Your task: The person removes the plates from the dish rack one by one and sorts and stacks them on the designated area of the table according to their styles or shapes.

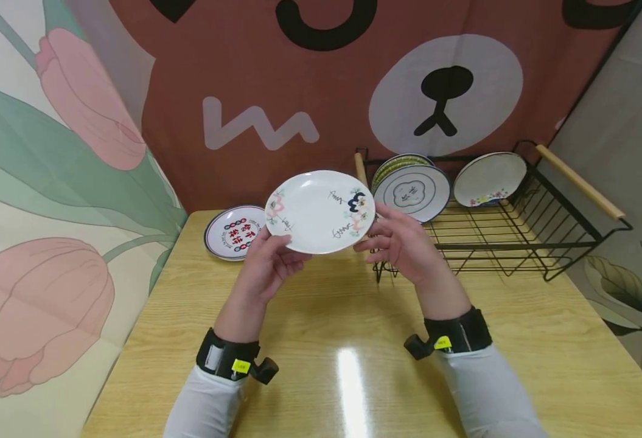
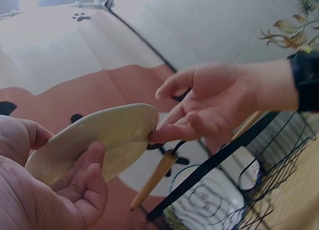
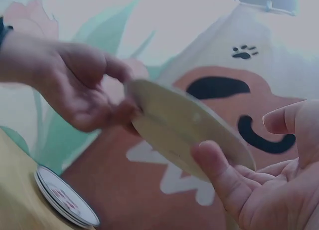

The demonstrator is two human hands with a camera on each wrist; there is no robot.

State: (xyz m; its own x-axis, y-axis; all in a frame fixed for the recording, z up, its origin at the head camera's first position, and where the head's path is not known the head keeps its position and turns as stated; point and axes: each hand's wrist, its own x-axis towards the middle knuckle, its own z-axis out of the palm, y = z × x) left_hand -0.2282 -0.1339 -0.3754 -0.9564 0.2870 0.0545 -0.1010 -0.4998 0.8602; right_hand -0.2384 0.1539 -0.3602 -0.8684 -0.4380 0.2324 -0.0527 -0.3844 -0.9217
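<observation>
A white oval plate [image 1: 312,213] with flowers and lettering is held up above the table, its decorated face towards the head camera. My left hand [image 1: 266,261] pinches its left rim, thumb on the front and fingers spread beneath, as the left wrist view shows. At the right edge, my right hand [image 1: 408,246] touches the plate with extended fingers. In the right wrist view that hand [image 3: 279,185] has one fingertip against the pale underside [image 3: 184,122], while another digit stands apart from it.
Behind my left hand, blue-rimmed plates with red print [image 1: 235,231] lie stacked on the wooden table [image 1: 310,340]. To the right stands a black wire rack [image 1: 496,246] with wooden handles. It holds a grey-patterned plate [image 1: 414,191], green-edged plates behind, and a flowered dish [image 1: 490,176].
</observation>
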